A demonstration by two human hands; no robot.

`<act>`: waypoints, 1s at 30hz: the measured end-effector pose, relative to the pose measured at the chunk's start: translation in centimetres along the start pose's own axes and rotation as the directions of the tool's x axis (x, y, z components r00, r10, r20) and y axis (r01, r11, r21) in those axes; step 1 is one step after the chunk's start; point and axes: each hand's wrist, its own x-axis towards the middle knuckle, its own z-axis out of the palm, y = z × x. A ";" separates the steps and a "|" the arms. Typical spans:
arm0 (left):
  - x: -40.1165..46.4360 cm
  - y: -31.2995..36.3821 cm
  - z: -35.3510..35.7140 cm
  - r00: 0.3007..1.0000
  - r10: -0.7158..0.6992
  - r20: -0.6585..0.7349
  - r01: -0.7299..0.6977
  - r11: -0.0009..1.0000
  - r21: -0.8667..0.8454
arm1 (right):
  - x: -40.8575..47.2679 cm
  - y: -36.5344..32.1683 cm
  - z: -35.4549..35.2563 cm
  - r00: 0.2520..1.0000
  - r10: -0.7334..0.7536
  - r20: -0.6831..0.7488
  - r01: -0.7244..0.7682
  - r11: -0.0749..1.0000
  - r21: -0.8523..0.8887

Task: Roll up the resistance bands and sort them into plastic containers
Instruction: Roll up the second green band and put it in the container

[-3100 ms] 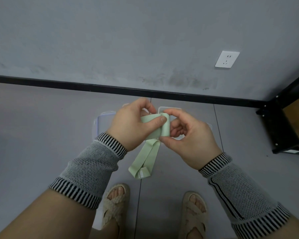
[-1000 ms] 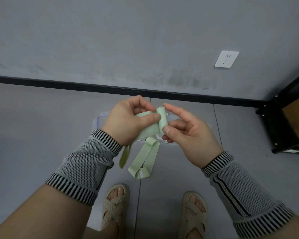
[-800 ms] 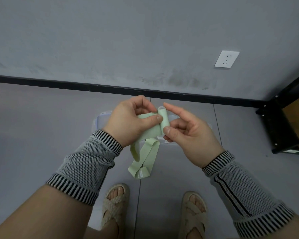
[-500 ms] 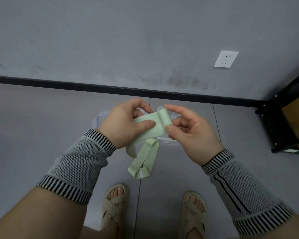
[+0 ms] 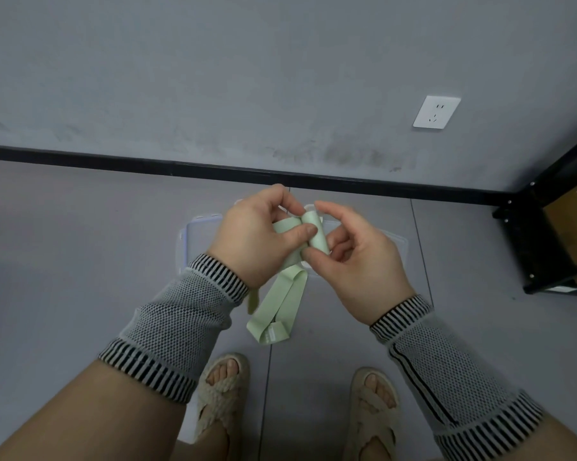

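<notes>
both hands [image 5: 310, 241] pinch the green band [image 5: 317, 232] (tail dangling).

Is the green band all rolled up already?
No, only a small roll sits between the left hand and right hand; the rest of the green band hangs loose.

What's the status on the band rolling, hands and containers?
Left hand and right hand both pinch the pale green resistance band. Small roll started, long tail hanging. Clear plastic containers on floor below, nothing blocking.
</notes>
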 end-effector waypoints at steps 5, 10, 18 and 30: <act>-0.2 0.4 -0.9 0.998 -0.036 0.048 0.044 0.985 -0.169 | 0.2 -0.2 -0.4 0.995 0.064 0.076 -0.082 0.963 0.256; -0.4 0.4 -1.3 0.996 -0.011 0.090 0.033 0.971 -0.239 | 0.4 -0.3 -0.5 0.985 0.100 0.137 -0.152 0.879 0.452; -0.3 0.1 -1.0 0.994 0.054 0.100 -0.036 0.984 -0.174 | 0.4 -0.3 -0.9 0.978 0.123 0.169 -0.186 0.884 0.430; -0.1 -1.0 -0.5 0.980 0.033 0.195 -0.040 0.999 0.030 | 0.9 0.1 -1.1 0.956 0.207 0.207 -0.279 0.859 0.428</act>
